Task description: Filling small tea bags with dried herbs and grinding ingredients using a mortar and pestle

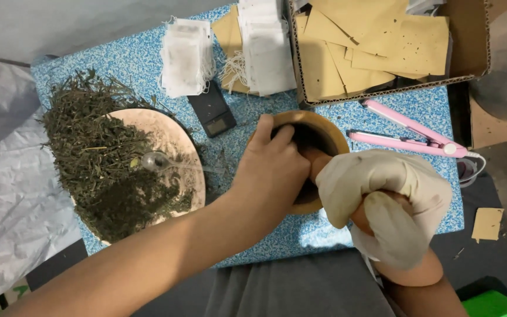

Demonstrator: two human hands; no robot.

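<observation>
Gloved right hand (382, 199) clamped round wooden pestle (318, 161), bare left hand (271, 170) gripping rim of wooden mortar (332, 132) on blue speckled mat (142, 58) — best kept braced, pestle pressed straight down. Wrists bent inward, forearms converging. Dried herbs (98, 155) on plate (174, 132) just left; pink sealer (409, 135) right.

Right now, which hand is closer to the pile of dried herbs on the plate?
Left. The left hand grips the wooden mortar rim beside the dried herbs; the gloved right hand holds the pestle farther away.
</observation>
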